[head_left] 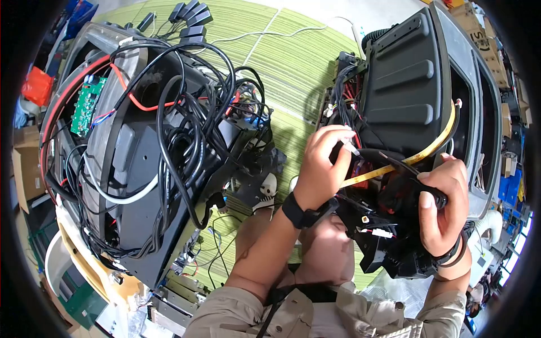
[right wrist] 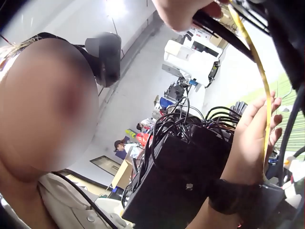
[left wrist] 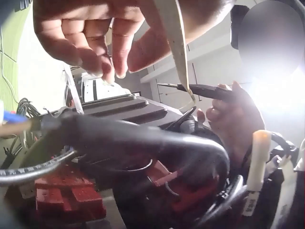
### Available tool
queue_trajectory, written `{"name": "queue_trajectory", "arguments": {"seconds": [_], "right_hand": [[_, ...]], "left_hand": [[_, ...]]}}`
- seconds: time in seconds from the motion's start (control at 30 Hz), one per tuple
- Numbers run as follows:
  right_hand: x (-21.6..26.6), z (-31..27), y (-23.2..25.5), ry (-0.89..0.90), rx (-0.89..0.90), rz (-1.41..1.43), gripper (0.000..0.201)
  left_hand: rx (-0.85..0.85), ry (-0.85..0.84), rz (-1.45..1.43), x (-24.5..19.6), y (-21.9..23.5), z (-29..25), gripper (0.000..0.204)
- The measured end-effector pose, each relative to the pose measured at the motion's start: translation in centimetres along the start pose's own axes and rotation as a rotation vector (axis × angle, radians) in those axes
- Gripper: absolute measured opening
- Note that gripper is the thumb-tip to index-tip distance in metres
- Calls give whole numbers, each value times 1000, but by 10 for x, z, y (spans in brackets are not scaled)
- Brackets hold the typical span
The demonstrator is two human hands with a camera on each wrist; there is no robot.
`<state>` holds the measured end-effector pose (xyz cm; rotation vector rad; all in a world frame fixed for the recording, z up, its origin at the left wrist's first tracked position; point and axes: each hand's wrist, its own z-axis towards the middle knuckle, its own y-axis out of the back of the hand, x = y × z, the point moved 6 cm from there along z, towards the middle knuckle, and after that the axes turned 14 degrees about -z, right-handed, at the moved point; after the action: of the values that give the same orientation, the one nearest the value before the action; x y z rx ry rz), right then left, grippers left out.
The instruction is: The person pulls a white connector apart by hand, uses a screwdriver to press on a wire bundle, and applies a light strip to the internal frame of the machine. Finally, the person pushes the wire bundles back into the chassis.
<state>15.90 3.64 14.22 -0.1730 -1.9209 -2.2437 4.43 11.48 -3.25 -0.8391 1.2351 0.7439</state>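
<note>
My left hand (head_left: pixel 324 163) is over the wiring of the right-hand machine, thumb and fingertips close together at a small clear plastic connector (head_left: pixel 351 147). In the left wrist view, the fingers of this left hand (left wrist: pixel 102 40) are bent. My right hand (head_left: pixel 448 197) grips a slim black tool (head_left: pixel 403 166) with a thin metal tip (left wrist: pixel 167 85); its tip points toward the left hand. A yellow strip (head_left: pixel 425 153) curves between both hands, from the black ribbed panel (head_left: pixel 400 73) down to the left wrist. Below lie red parts (left wrist: pixel 71 193) and black cables (left wrist: pixel 143 140).
A second machine (head_left: pixel 152 186), heaped with black cables (head_left: pixel 191 112) and a green circuit board (head_left: pixel 88 106), stands at left. Black adapters (head_left: pixel 194 17) lie on the green striped mat (head_left: pixel 287 62). White connectors (head_left: pixel 380 232) hang below the right-hand machine's wiring. Cardboard boxes (head_left: pixel 28 163) are at the edge.
</note>
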Motion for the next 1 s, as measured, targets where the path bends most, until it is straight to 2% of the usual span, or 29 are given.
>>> {"name": "queue_trajectory", "arguments": {"seconds": [0.1,0.2,0.27,0.3,0.33,0.4,0.47,0.53,0.6,0.7,0.73,0.87,0.9,1.0], "right_hand": [[3,4,-3,33,35,-45,20],[4,5,-3,37,47,-47,20],[5,6,-4,44,42,-54,23],[6,7,-4,44,47,-50,24],[6,7,-5,46,56,-47,25],[5,7,-6,58,67,-56,26],[4,7,-5,62,67,-54,27],[1,4,-4,66,73,-44,28],[-1,0,0,55,-6,11,28],[-5,-8,4,66,-81,42,31],[-6,-10,5,73,-110,50,31],[-8,-15,8,87,-165,89,30],[-9,-16,9,89,-164,91,34],[-14,-24,13,20,-279,169,44]], "left_hand": [[9,-24,50,13,-5,2,23],[30,-60,-55,23,-21,7,29],[116,140,-207,34,-35,9,31],[123,173,-235,40,-43,10,32],[120,178,-240,46,-44,12,32],[237,127,-219,50,-55,14,35],[193,63,-146,52,-57,11,35],[86,306,-678,43,-50,12,32],[0,150,-664,16,-34,17,22],[-37,29,-689,15,-26,9,11],[-57,-74,-596,12,-24,10,21],[-30,-339,-2,-36,-12,7,19],[-87,-378,-71,-36,-11,5,21],[-97,-409,-50,-41,-6,-4,21]]}}
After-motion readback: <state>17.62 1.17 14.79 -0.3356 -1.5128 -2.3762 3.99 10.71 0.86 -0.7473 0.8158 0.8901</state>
